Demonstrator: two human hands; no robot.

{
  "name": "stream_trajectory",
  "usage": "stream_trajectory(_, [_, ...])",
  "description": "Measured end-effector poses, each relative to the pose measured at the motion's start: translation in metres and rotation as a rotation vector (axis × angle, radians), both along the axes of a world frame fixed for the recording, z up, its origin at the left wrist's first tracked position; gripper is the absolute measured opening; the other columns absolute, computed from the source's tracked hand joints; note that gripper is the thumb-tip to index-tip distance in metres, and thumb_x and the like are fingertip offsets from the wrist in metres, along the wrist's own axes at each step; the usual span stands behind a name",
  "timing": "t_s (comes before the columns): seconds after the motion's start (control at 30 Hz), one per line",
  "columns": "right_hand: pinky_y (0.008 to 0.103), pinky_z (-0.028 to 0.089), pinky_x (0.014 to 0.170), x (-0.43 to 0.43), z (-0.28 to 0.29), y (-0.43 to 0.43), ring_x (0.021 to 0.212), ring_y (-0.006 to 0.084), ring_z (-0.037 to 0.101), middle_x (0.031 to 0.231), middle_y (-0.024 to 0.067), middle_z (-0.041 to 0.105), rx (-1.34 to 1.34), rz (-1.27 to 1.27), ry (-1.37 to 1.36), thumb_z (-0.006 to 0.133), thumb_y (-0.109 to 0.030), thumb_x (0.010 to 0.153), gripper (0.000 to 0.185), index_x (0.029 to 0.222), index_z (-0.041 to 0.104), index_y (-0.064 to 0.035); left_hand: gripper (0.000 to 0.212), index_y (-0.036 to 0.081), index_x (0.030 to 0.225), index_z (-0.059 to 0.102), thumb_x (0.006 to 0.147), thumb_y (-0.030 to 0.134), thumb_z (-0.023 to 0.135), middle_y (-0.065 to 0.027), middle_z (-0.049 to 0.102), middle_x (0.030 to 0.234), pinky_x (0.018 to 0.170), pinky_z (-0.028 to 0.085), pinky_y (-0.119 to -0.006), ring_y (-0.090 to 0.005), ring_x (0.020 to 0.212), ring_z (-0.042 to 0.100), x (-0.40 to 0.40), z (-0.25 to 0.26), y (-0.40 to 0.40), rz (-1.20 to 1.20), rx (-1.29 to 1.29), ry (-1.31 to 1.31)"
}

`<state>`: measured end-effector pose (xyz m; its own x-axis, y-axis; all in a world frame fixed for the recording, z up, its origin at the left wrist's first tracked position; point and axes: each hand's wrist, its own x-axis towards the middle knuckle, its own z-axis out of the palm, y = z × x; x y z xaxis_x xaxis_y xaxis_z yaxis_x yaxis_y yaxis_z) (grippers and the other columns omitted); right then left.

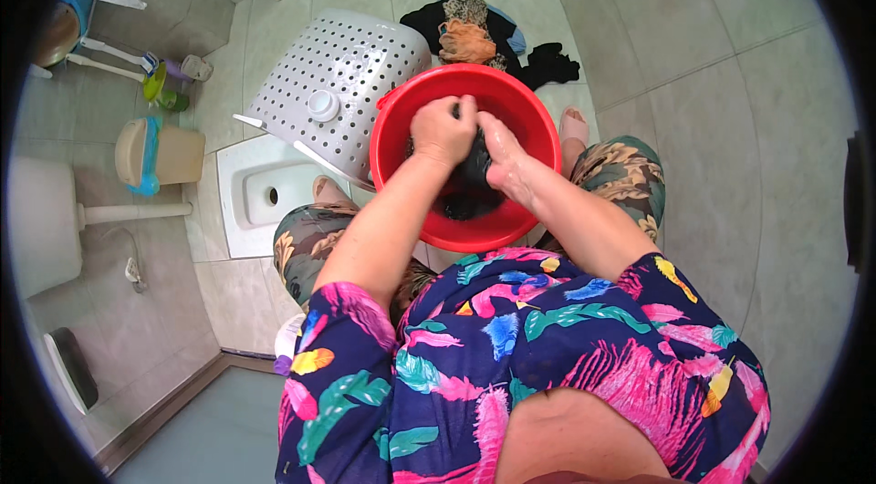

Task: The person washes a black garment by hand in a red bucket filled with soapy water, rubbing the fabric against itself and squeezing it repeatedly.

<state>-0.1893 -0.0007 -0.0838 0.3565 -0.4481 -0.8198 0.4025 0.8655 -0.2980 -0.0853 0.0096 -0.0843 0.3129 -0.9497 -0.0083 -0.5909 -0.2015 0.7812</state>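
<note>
A red plastic bucket [540, 111] stands between my knees, with dark wet cloth [472, 169] inside. Over it, my left hand [445, 130] is closed around part of the dark cloth, a bit of which shows at the fist. My right hand [505, 152] is wet and lies against the same cloth from the other side, its fingers near my left fist; its palm side is partly hidden. Beyond the bucket, an orange cloth [467, 41], a leopard-print cloth [467, 8] and black garments [549, 65] lie on the tiled floor.
An upturned grey perforated laundry basket [369, 60] with a white cap [323, 105] on it leans by the bucket's left side. A squat toilet [236, 193] is set in the floor at the left. Behind it stands a beige bin [179, 154]. Tiled walls rise on both sides.
</note>
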Motion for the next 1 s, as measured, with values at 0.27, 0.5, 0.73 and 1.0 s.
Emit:
stream_trajectory(0.27, [0.0351, 0.048, 0.071, -0.029, -0.047, -0.001, 0.076, 0.0166, 0.057, 0.079, 0.0019, 0.058, -0.471, -0.028, 0.213, 0.051, -0.040, 0.092, 0.029, 0.087, 0.058, -0.0129, 0.024, 0.006, 0.069, 0.065, 0.082, 0.026, 0.060, -0.0189, 0.063, 0.072, 0.064, 0.050, -0.042, -0.0381, 0.069, 0.062, -0.044, 0.036, 0.022, -0.287, -0.267, 0.039])
stream_trajectory(0.5, [0.0316, 0.056, 0.067, -0.014, 0.033, -0.018, 0.069, 0.0179, 0.065, 0.079, 0.0060, 0.066, -0.188, 0.281, -0.258, 0.058, -0.033, 0.090, 0.023, 0.083, 0.061, -0.0106, 0.029, 0.005, 0.080, 0.069, 0.086, 0.029, 0.055, -0.0201, 0.066, 0.083, 0.075, 0.049, -0.047, -0.0380, 0.083, 0.063, 0.032, 0.000, -0.014, 0.041, 0.033, -0.018])
stream_trajectory(0.73, [0.0366, 0.057, 0.069, -0.048, 0.038, -0.061, 0.073, 0.0203, 0.066, 0.083, 0.0071, 0.067, -0.230, 0.017, -0.253, 0.064, -0.031, 0.088, 0.023, 0.086, 0.062, -0.0086, 0.056, 0.000, 0.118, 0.060, 0.089, 0.047, 0.058, -0.0124, 0.065, 0.107, 0.092, 0.045, -0.032, -0.0206, 0.104, 0.060, 0.034, 0.039, 0.003, -0.525, 0.418, 0.588])
stream_trajectory(1.0, [0.0305, 0.054, 0.073, -0.070, 0.034, -0.066, 0.079, 0.0144, 0.064, 0.094, 0.0064, 0.068, -0.468, 0.569, 0.012, 0.071, -0.031, 0.083, 0.033, 0.101, 0.065, -0.0042, 0.029, 0.000, 0.092, 0.064, 0.064, -0.001, 0.061, -0.0129, 0.064, 0.093, 0.079, 0.049, -0.029, -0.0196, 0.088, 0.060, 0.069, 0.064, -0.005, -0.131, 0.243, 0.992])
